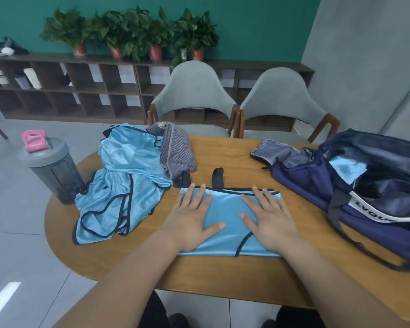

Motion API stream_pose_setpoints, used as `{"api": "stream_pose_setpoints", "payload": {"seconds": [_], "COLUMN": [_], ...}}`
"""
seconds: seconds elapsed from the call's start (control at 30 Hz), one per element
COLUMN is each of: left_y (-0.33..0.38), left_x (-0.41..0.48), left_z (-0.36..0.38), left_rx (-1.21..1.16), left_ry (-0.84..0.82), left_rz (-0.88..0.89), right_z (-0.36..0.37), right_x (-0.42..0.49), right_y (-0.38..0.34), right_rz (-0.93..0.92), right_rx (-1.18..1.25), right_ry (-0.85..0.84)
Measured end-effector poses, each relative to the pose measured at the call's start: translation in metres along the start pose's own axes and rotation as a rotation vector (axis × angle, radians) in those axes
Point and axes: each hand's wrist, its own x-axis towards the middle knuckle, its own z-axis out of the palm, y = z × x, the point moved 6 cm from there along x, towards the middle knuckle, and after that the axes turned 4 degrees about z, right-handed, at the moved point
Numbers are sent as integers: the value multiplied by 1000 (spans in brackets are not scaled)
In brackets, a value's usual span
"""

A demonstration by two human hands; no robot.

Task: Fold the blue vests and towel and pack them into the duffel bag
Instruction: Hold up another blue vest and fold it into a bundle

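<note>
I see desk point(223, 273). At right, duffel bag point(388, 233), open. At left, heap of unfolded vests point(126, 185), towel point(175, 150) touching its far side. In centre, folded vest point(230, 223); left hand point(189, 221), right hand point(268, 221) pressed flat on it, fingers straight, gripping nothing.

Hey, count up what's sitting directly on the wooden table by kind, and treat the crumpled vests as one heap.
Folded light-blue mesh vest: 1
Heap of crumpled light-blue mesh vests: 1, number inside unclear
Grey striped towel: 1
Navy fabric duffel bag: 1
Grey plastic shaker bottle with pink lid: 1
Total: 5
</note>
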Motion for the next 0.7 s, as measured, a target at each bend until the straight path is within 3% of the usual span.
{"api": "stream_pose_setpoints", "payload": {"seconds": [0.17,0.33,0.53,0.7], "left_y": [26,31,26,11], "left_x": [-13,-40,-39,-33], "left_z": [-20,13,12,10], "left_rx": [84,-38,19,58], "left_ry": [233,-1,-83,-108], "left_rz": [41,-97,-57,8], "right_z": [-12,12,13,0], "right_x": [-15,-31,-30,-14], "right_y": [-17,-32,-23,28], "right_rz": [-30,-76,-72,-76], "right_rx": [-43,47,42,13], "right_ry": [183,45,-5,-12]}}
